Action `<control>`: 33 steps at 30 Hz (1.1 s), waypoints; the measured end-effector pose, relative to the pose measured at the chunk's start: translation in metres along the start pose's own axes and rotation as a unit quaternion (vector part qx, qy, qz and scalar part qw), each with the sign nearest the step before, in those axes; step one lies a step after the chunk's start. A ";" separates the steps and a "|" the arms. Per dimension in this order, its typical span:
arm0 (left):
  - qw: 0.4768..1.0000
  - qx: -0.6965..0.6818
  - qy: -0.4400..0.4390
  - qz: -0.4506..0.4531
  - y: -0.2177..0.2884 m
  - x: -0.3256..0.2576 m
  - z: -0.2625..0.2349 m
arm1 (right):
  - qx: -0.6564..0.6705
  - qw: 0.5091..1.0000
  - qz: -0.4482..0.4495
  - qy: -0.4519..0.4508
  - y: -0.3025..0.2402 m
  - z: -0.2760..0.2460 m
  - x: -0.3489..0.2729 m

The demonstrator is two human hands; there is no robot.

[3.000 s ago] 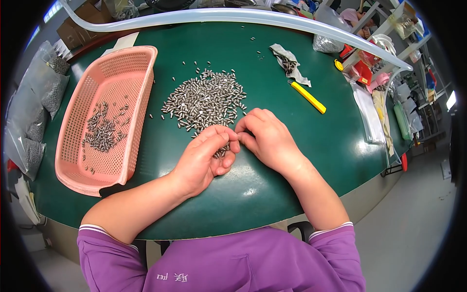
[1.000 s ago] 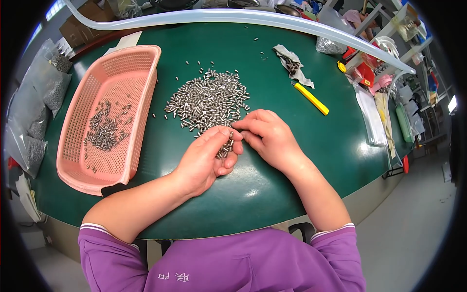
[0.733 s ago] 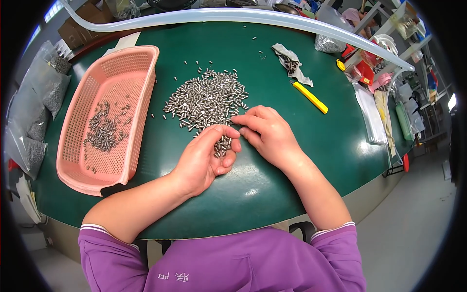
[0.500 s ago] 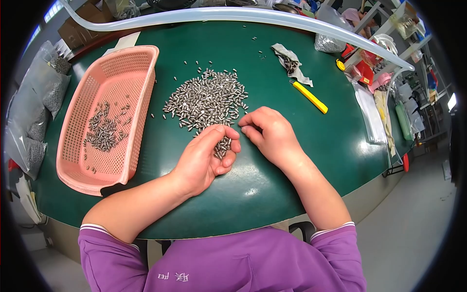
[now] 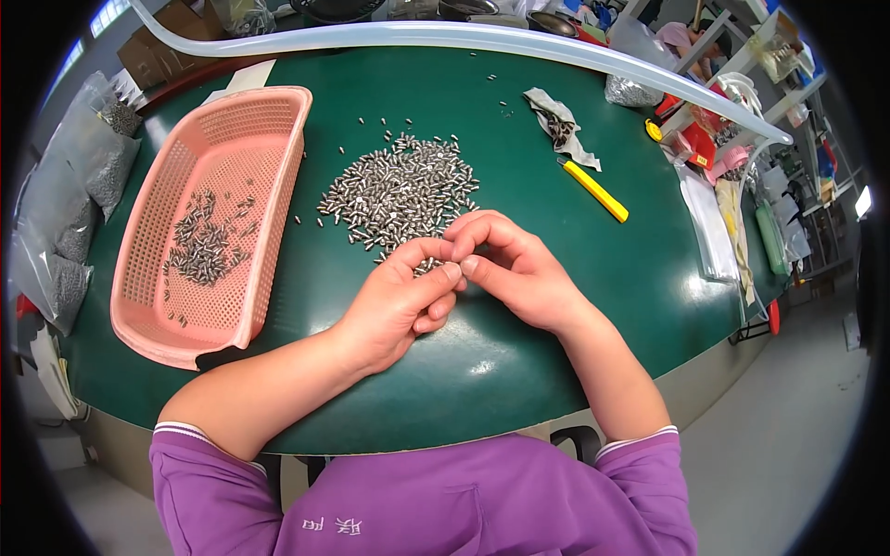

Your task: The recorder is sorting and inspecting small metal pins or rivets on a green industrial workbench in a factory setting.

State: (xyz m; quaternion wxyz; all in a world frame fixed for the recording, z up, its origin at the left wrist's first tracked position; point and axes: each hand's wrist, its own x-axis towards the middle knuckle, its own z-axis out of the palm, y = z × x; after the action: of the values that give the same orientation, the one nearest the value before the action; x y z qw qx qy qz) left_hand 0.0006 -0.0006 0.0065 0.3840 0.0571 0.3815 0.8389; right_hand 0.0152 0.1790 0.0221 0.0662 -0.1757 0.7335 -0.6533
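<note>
A heap of small, shiny, rounded metal pins (image 5: 399, 190) lies on the green table just beyond my hands. My left hand (image 5: 394, 301) is curled around several of these pins; some show between its fingers and the heap's near edge. Its thumb and forefinger reach toward the fingertips of my right hand (image 5: 514, 273), which are pinched together right against them. Whatever sits between the touching fingertips is too small and covered to make out. To the left, a pink plastic basket (image 5: 264, 227) with perforated walls holds a looser scatter of similar metal pins (image 5: 204, 246).
A yellow utility knife (image 5: 594, 190) lies right of the heap, below a crumpled paper with dark bits (image 5: 562, 128). Filled clear bags (image 5: 69, 232) line the left edge. A translucent tube (image 5: 445, 35) arches across the far side. Papers (image 5: 706, 222) lie at the right.
My right hand has come leftward, and its fingertips now meet those of my left hand. The left thumb and forefinger have closed over the pins that showed in the palm.
</note>
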 end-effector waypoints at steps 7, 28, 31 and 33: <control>0.999 -0.041 -0.021 0.022 -0.002 0.001 -0.006 | -0.332 0.939 -0.014 0.092 0.002 -0.004 0.000; 1.000 -0.031 -0.004 -0.001 0.002 0.001 -0.002 | -0.396 0.907 -0.069 0.126 0.003 0.002 0.000; 0.999 -0.038 0.003 0.005 0.001 0.000 -0.002 | -0.261 0.948 0.008 0.181 -0.002 0.002 0.001; 0.999 -0.038 0.001 0.004 0.002 0.000 -0.002 | -0.247 0.953 0.010 0.176 -0.006 0.004 0.001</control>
State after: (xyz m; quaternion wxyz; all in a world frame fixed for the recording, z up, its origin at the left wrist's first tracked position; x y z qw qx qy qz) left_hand -0.0009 -0.0029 0.0061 0.3819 0.0429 0.3493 0.8546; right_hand 0.0159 0.1747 0.0275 -0.1027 -0.0613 0.8736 -0.4716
